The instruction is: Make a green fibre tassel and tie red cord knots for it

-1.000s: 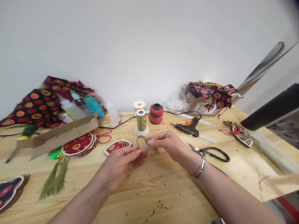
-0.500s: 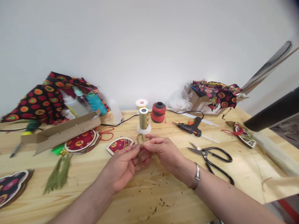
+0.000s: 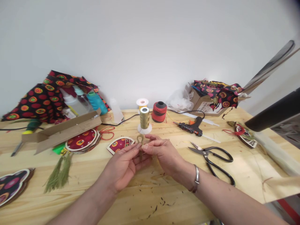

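Both hands meet over the middle of the wooden table (image 3: pixel 145 200). My left hand (image 3: pixel 124 167) and my right hand (image 3: pixel 161 153) each pinch a small bundle of olive-gold thread (image 3: pixel 140 140), folded into a narrow loop that sticks up between the fingertips. The thread's tails hang down behind my left fingers. A gold thread spool (image 3: pixel 144 118) stands just behind the loop. A fan-shaped red ornament (image 3: pixel 120 144) lies just left of my hands.
Black scissors (image 3: pixel 214 156) and a black glue gun (image 3: pixel 191 127) lie to the right. A red spool (image 3: pixel 159 111), a cardboard box with bottles (image 3: pixel 63 129), patterned fabric (image 3: pixel 39 101), round ornaments with a green tassel (image 3: pixel 57 172) sit left and behind.
The hands have come together: the wide thread arch held between them a second ago is now squeezed into a narrow loop. The view has shifted slightly.
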{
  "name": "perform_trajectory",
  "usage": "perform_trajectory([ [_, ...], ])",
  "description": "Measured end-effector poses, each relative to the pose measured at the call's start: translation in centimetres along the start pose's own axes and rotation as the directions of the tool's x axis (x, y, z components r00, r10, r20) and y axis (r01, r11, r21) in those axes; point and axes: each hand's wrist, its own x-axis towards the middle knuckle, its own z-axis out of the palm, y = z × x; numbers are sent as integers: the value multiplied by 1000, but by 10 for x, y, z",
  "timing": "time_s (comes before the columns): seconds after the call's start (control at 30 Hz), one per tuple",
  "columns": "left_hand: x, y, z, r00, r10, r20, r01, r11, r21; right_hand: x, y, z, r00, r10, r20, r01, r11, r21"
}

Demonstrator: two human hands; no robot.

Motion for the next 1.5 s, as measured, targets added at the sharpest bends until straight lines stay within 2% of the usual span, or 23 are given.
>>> perform_trajectory([
  [0.33, 0, 2, -1, 996, 85, 3, -85, 994, 63, 0, -3, -1, 999, -48, 15, 50, 993, -111],
  [0.5, -1, 4, 1, 973, 210, -95, -204, 976, 74, -1, -8, -2, 995, -71, -75, 65, 995, -74],
  [0.6, -1, 4, 1, 952, 269, -146, -254, 961, 108, -2, -11, -1, 998, -7, -58, 3, 998, -65],
  [0.7, -1, 4, -1, 961, 247, -127, -234, 966, 111, -4, -13, 0, 999, 48, -22, -50, 995, -92],
  [0.9, 0, 4, -3, 984, 181, -7, -179, 980, 84, -5, -11, 2, 994, 111, 23, -111, 994, -21],
  [1.23, 1, 4, -4, 986, 161, 39, -165, 979, 119, -5, -6, 1, 994, 103, 46, -100, 993, -61],
  [1.33, 1, 4, -4, 984, 174, 22, -176, 973, 150, -4, -8, -2, 992, 104, 77, -94, 988, -121],
  [1.43, 1, 4, -4, 977, 215, 8, -213, 957, 196, -4, -21, -6, 984, 116, 132, -70, 947, -314],
  [1.5, 0, 4, -4, 968, 250, 21, -247, 938, 244, -4, -31, -11, 994, 41, 103, 8, 899, -437],
])
